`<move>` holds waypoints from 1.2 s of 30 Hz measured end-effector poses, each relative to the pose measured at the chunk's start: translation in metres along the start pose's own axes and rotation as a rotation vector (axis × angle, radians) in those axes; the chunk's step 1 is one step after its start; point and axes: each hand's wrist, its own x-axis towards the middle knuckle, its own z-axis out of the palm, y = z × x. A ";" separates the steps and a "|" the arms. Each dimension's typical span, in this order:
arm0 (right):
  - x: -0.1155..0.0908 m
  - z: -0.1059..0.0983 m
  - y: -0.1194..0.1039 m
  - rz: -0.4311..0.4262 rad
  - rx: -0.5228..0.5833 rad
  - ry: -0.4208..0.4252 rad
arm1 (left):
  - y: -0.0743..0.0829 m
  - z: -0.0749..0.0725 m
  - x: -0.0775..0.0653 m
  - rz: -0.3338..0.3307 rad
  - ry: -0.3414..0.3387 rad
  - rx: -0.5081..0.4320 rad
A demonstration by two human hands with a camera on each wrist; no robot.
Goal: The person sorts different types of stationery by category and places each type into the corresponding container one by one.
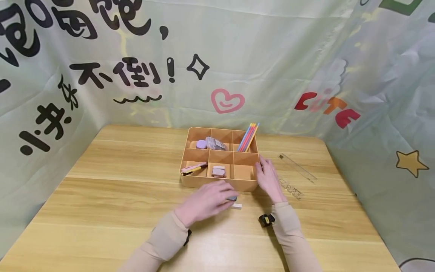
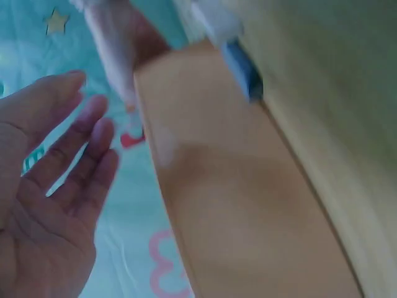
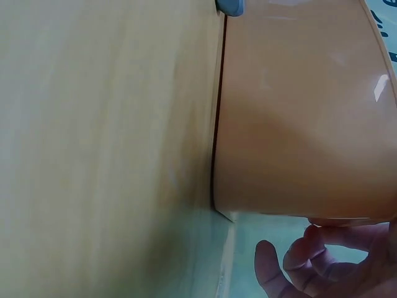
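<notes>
A tan compartment organizer point(image 1: 219, 184) stands on the wooden table. My left hand point(image 1: 207, 200) hovers just in front of it with fingers loosely extended, and its palm shows nothing held in the left wrist view. Partly behind those fingers, a small blue-grey block point(image 2: 243, 71) lies against the organizer's front wall, with a white block point(image 1: 236, 206) beside it. My right hand point(image 1: 268, 177) touches the organizer's right end; in the right wrist view its fingers point(image 3: 304, 254) are bent loosely by that wall.
Inside the organizer are pens point(image 1: 193, 169), pinkish blocks point(image 1: 218, 172), a purple round item point(image 1: 201, 144), a clear case point(image 1: 215, 144) and colored pencils point(image 1: 248, 138). Two clear rulers point(image 1: 297, 168) lie to the right. A printed cloth point(image 1: 272, 56) hangs behind the table.
</notes>
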 end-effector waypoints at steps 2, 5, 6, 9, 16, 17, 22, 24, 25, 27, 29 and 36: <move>0.000 0.000 0.000 0.004 0.003 0.001 | 0.006 0.007 0.001 -0.002 -0.070 0.024; 0.000 0.000 -0.001 -0.003 0.007 0.005 | 0.011 0.016 0.001 -0.005 -0.149 0.045; 0.000 0.000 -0.001 -0.006 0.010 0.007 | 0.012 0.018 0.000 -0.006 -0.175 0.044; 0.000 0.001 -0.001 -0.014 0.018 0.011 | 0.014 0.023 0.000 0.001 -0.253 0.041; 0.000 0.002 -0.001 -0.015 0.018 0.017 | 0.016 0.029 -0.002 0.020 -0.289 0.063; -0.001 0.002 -0.001 -0.017 0.019 0.019 | 0.016 0.030 -0.002 0.022 -0.283 0.068; -0.001 0.002 -0.001 -0.023 0.019 0.025 | 0.015 0.033 -0.003 0.025 -0.264 0.066; -0.001 0.002 0.000 -0.020 0.019 0.026 | 0.015 0.034 -0.003 0.025 -0.261 0.060; -0.001 0.002 0.000 -0.020 0.019 0.026 | 0.015 0.034 -0.002 0.025 -0.260 0.059; 0.000 0.002 0.001 -0.017 0.017 0.025 | 0.015 0.034 -0.002 0.027 -0.257 0.064; 0.000 0.002 0.001 -0.014 0.018 0.024 | 0.014 0.035 -0.002 0.034 -0.252 0.066; 0.000 0.002 0.001 0.000 0.020 0.021 | 0.014 0.037 -0.001 0.042 -0.224 0.053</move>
